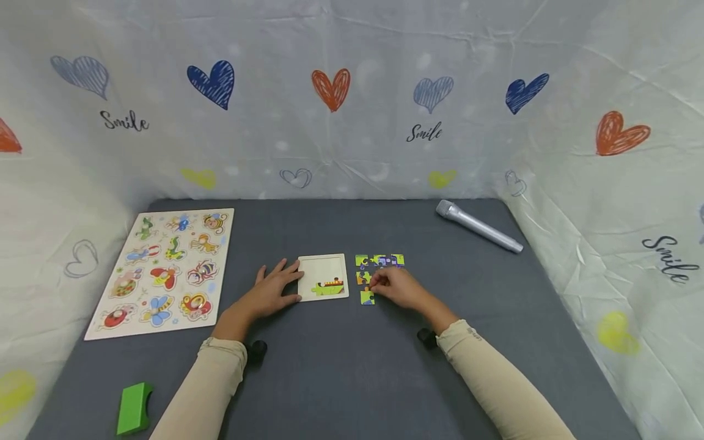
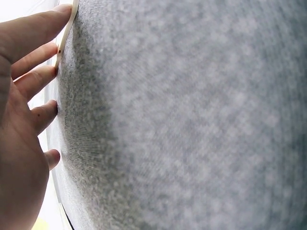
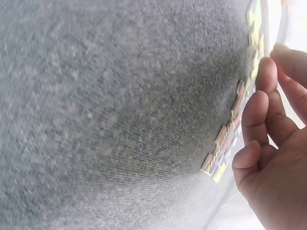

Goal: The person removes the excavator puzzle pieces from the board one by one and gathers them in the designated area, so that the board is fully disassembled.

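Note:
My left hand (image 1: 267,292) lies with spread fingers at the left edge of a small puzzle board (image 1: 319,265). In the left wrist view its fingertips touch the board's thin pale edge (image 2: 66,36). A joined green crocodile section (image 1: 329,287) lies in the board's lower right. To the right, several colourful jigsaw pieces (image 1: 381,260) lie grouped on the table. My right hand (image 1: 400,287) is over this group, thumb and index tips close together beside the lower left piece (image 1: 367,298). I cannot tell whether a piece is pinched there. The hand covers part of the group.
A large insect picture board (image 1: 165,269) lies at the left of the dark table (image 1: 341,379). A green block (image 1: 134,408) with a curved notch sits at the front left. A silver microphone (image 1: 480,226) lies at the back right. A heart-printed curtain (image 1: 374,140) hangs behind the table.

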